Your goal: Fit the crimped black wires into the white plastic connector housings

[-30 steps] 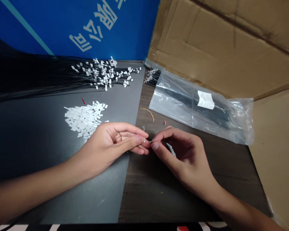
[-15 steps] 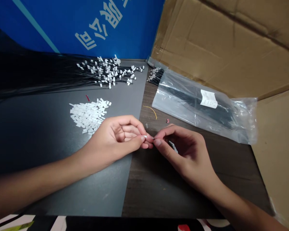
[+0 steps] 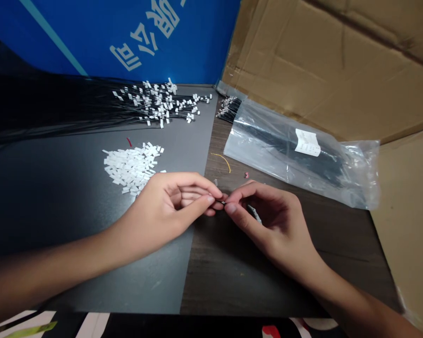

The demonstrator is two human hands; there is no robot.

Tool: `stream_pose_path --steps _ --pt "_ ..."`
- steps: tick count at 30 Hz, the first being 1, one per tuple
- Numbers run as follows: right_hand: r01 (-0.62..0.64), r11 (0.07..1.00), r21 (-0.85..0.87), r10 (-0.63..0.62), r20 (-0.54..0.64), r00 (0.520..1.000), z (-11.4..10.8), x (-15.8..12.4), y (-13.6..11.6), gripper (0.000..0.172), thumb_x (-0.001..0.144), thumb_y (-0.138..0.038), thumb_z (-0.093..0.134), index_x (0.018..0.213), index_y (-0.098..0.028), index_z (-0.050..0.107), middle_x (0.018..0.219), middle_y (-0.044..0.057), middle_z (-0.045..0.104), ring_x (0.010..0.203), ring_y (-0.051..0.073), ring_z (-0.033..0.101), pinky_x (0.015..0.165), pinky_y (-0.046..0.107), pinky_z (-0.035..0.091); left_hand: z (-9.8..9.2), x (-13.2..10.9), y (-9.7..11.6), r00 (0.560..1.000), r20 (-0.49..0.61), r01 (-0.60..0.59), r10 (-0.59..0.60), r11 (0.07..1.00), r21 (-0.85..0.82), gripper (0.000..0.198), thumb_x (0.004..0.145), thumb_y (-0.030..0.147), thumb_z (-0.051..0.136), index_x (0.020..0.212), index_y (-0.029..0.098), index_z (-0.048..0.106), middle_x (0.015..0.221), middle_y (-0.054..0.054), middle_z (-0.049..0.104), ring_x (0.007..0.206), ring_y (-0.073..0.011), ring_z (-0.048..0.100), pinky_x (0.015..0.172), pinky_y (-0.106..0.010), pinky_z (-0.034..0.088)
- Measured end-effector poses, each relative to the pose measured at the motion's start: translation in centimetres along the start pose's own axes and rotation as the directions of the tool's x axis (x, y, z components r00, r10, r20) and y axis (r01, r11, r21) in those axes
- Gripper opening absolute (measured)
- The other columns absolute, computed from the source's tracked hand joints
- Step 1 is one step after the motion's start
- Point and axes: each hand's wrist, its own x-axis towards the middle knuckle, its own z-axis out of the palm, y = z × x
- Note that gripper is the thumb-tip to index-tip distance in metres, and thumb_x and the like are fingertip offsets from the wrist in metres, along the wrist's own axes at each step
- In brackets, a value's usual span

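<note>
My left hand [image 3: 183, 202] is closed in a pinch, thumb against index finger, above the seam between the grey mat and the dark wood. Facing it, my right hand [image 3: 268, 216] pinches with thumb and index finger. A short stretch of thin black wire [image 3: 220, 202] shows between the two sets of fingertips; its ends are hidden in the fingers. A pale ridged piece [image 3: 254, 213] shows in the gap of my right hand; whether it is held there I cannot tell. Left of my left hand lies a heap of small white connector housings [image 3: 132, 166].
Black wires with white connectors [image 3: 158, 105] lie along the back left. A clear plastic bag [image 3: 285, 150] of black wires lies at the back right. A yellow wire scrap [image 3: 223, 160], a red scrap [image 3: 129, 141] and a pink bit [image 3: 246, 174] lie about. Cardboard [image 3: 324, 61] borders the right.
The white piece that showed at my left fingertips is out of sight, and black wire now shows there. My left index finger has stretched a little further right; my right hand has hardly moved.
</note>
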Motion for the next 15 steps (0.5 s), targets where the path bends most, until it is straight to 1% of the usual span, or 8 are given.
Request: stream_pose_path --steps 2,4,6,9,11,15 --pt "0.018 1.0 -0.012 -0.018 -0.011 1.0 0.1 0.1 0.0 0.011 0.099 -0.016 0.094 0.093 -0.023 0.088 0.085 0.002 0.087 0.073 0.015 0.076 0.071 0.026 0.062 0.0 0.1 0.0 1.0 0.011 0.016 -0.015 0.999 -0.048 0.006 0.092 0.021 0.093 0.094 0.02 0.088 0.088 -0.005 0.093 0.083 -0.021 0.091 0.082 -0.025 0.078" --pt "0.029 0.999 -0.029 -0.029 -0.023 0.999 0.2 0.1 0.0 0.011 0.1 -0.018 0.093 0.092 -0.023 0.088 0.083 0.002 0.086 0.071 0.014 0.074 0.068 0.026 0.061 0.0 0.0 -0.1 0.999 0.035 0.031 -0.028 0.996 -0.087 0.011 0.094 0.022 0.094 0.096 0.021 0.083 0.089 -0.004 0.094 0.083 -0.0201 0.091 0.082 -0.024 0.077" --pt "0.044 0.998 -0.045 -0.045 -0.035 0.998 0.2 0.1 0.0 0.011 0.099 -0.018 0.092 0.091 -0.023 0.088 0.084 0.002 0.087 0.071 0.014 0.074 0.069 0.026 0.06 -0.1 0.0 -0.2 0.998 0.06 0.041 -0.035 0.993 -0.106 0.013 0.096 0.023 0.095 0.097 0.021 0.082 0.09 -0.004 0.094 0.083 -0.0198 0.091 0.08 -0.024 0.077" --pt "0.073 0.995 -0.064 -0.075 -0.034 0.997 0.1 0.0 0.0 0.01 0.098 -0.016 0.091 0.092 -0.022 0.089 0.086 0.003 0.089 0.074 0.015 0.075 0.072 0.027 0.061 -0.1 -0.1 -0.6 0.998 0.058 0.036 -0.03 0.994 -0.102 0.006 0.095 0.021 0.097 0.097 0.019 0.091 0.096 -0.007 0.096 0.088 -0.0196 0.092 0.085 -0.022 0.076" --pt "0.077 0.994 -0.077 -0.079 -0.027 0.996 0.1 0.0 0.1 0.011 0.099 -0.015 0.09 0.092 -0.023 0.09 0.086 0.003 0.089 0.074 0.015 0.076 0.073 0.028 0.062 -0.2 -0.1 -1.0 0.999 0.033 0.042 -0.039 0.993 -0.109 0.007 0.092 0.02 0.1 0.098 0.019 0.096 0.097 -0.007 0.097 0.09 -0.0198 0.093 0.089 -0.022 0.076" --pt "0.062 0.994 -0.093 -0.064 -0.023 0.998 0.0 0.0 0.1 0.011 0.097 -0.016 0.091 0.089 -0.023 0.09 0.084 0.003 0.089 0.072 0.017 0.077 0.07 0.03 0.063 -0.4 0.0 -1.7 0.997 0.0 0.08 -0.081 0.984 -0.162 0.016 0.088 0.026 0.108 0.102 0.02 0.101 0.082 -0.006 0.093 0.087 -0.0221 0.092 0.088 -0.026 0.077"
